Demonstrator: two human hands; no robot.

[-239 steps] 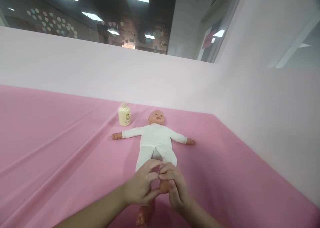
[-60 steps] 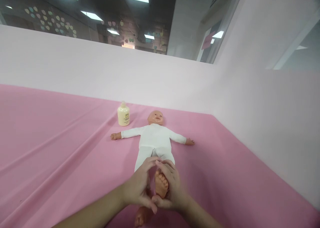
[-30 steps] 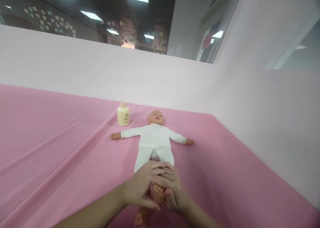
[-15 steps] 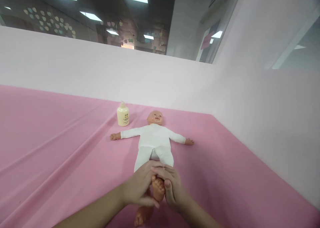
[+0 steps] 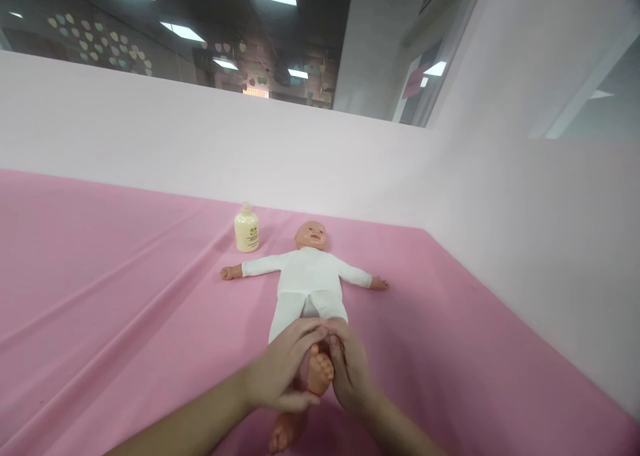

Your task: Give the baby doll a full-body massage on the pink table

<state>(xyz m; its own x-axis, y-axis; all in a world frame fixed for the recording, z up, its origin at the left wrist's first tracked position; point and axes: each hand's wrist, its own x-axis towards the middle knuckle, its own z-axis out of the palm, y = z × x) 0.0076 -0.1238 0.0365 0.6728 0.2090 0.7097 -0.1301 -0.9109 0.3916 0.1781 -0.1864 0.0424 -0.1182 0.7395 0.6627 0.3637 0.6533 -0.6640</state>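
Note:
A baby doll (image 5: 309, 273) in white clothes lies on its back, arms spread and feet toward me. One raised doll foot (image 5: 320, 371) shows its toes and sole between my hands. My left hand (image 5: 285, 363) curves round the left side of that foot, thumb under it. On the right side, my right hand (image 5: 349, 364) wraps the same foot and leg, its fingertips meeting those of my left hand above the toes. The doll's other foot (image 5: 286, 431) rests below my left wrist.
A pale yellow pump bottle (image 5: 247, 231) stands left of the doll's head. Pink cloth (image 5: 150, 296) with folds covers the surface. White walls (image 5: 200, 136) rise behind and at the right, with a window (image 5: 210, 36) above.
The held foot has shifted slightly up and to the right. My right hand's fingers have drawn back from over my left fingers and now meet them at the tips.

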